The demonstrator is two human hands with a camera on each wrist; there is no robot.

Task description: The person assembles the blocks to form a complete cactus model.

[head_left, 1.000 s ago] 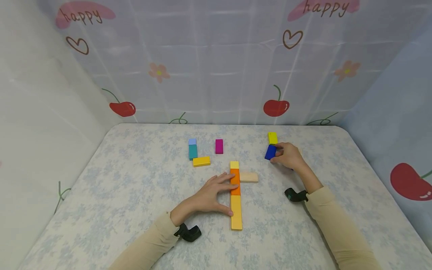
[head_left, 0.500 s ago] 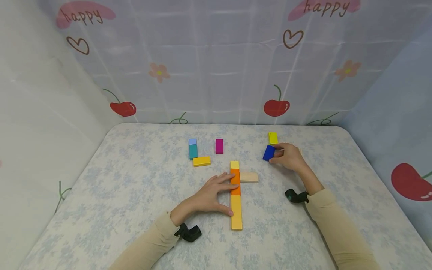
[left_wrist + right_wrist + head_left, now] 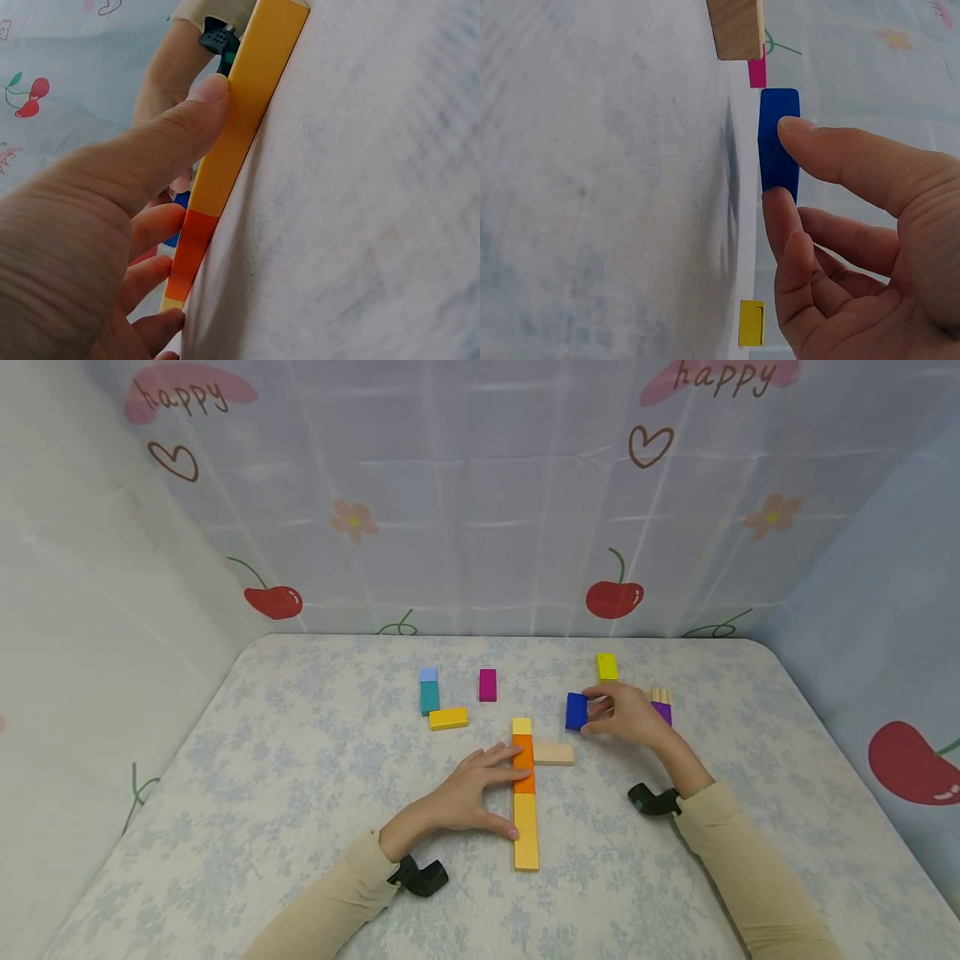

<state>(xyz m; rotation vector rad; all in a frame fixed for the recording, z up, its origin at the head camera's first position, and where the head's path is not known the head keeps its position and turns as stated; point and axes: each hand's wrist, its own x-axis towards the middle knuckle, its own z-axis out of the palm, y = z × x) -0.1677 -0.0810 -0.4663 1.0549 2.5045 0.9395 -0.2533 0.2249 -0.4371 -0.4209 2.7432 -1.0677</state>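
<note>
The right hand (image 3: 628, 714) pinches a blue block (image 3: 576, 712) between thumb and fingers; in the right wrist view the blue block (image 3: 778, 142) is held off the tabletop. The left hand (image 3: 468, 792) lies with spread fingers along a straight row: a pale yellow block (image 3: 521, 726), an orange block (image 3: 523, 781) and a long yellow-orange block (image 3: 526, 843). Its fingertips touch the orange block and its thumb the long one, seen also in the left wrist view on the long block (image 3: 251, 97). A plain wooden block (image 3: 554, 754) sticks out rightward from the orange block.
At the back left are a light blue block (image 3: 428, 675), a teal block (image 3: 430, 697), a yellow block (image 3: 448, 719) and a magenta block (image 3: 487, 685). A bright yellow block (image 3: 607, 667) stands behind the right hand, a purple block (image 3: 663, 712) beside it.
The right hand has moved left and slightly nearer with the blue block, which has turned more upright in the head view. The purple block has come into sight. The left hand has not moved.
</note>
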